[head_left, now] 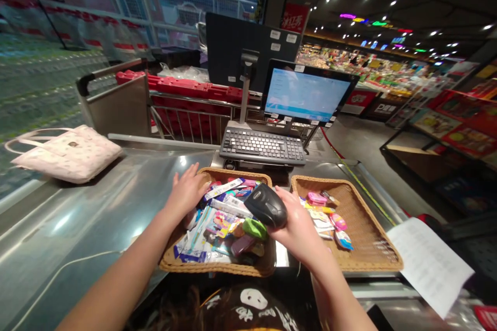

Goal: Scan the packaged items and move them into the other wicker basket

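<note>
My right hand (295,222) is wrapped around a black handheld barcode scanner (266,206), held over the right part of a wicker basket (217,269). Small packaged goods fill this basket, among them long white-and-blue boxes (229,206), a green item (254,228) and clear-wrapped packs. At the basket's upper left corner lies my left hand (188,187), fingers stretched apart, the thumb side touching the rim. A second wicker basket (373,238) stands to the right with fewer goods, including a pink packet (317,198) and a blue-and-white packet (343,240).
Behind the baskets are a black keyboard (262,146) and a lit monitor (306,94). A pale handbag (73,155) sits on the metal counter (97,207) at left. A white cable (70,266) crosses the counter. At right, a printed paper sheet (430,264) overhangs the edge.
</note>
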Motion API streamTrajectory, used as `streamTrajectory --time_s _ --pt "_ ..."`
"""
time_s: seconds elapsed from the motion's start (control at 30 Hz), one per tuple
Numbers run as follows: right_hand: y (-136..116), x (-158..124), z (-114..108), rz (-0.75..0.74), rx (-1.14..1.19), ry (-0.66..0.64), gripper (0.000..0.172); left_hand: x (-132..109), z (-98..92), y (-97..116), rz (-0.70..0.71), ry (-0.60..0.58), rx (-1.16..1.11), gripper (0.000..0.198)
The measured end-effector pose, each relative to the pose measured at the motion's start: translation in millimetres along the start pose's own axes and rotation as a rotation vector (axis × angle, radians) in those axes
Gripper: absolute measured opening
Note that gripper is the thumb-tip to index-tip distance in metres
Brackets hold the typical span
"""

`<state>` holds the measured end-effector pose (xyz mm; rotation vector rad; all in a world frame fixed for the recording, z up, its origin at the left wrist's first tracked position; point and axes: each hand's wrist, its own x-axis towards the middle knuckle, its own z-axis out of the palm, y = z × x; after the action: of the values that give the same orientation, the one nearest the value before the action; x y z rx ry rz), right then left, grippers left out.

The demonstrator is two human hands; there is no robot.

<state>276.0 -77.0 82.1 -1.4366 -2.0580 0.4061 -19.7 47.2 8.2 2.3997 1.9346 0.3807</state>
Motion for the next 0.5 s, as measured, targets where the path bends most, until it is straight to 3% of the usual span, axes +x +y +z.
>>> streamTrajectory --time_s 0.13,0.23,0.37,0.5 --pt "8.5 -12.4 -12.0 -0.002 0.015 0.07 0.045 13.8 -8.4 30.0 0.136 0.026 -0.082 0.037" --pt "19.5 -27.1 -26.9 0.052 -0.019 0.126 0.05 28.3 -10.1 66.2 0.24 0.023 -0.162 0.036" --pt "40.5 -50.7 -50.6 0.136 -0.095 0.223 0.055 47.4 -2.9 130.9 0.39 -0.007 -0.222 0.035" --pt "61.9 -72.4 -75.3 0.248 -0.124 0.277 0.055 60.1 17.5 205.3 0.584 -0.061 -0.246 0.036"
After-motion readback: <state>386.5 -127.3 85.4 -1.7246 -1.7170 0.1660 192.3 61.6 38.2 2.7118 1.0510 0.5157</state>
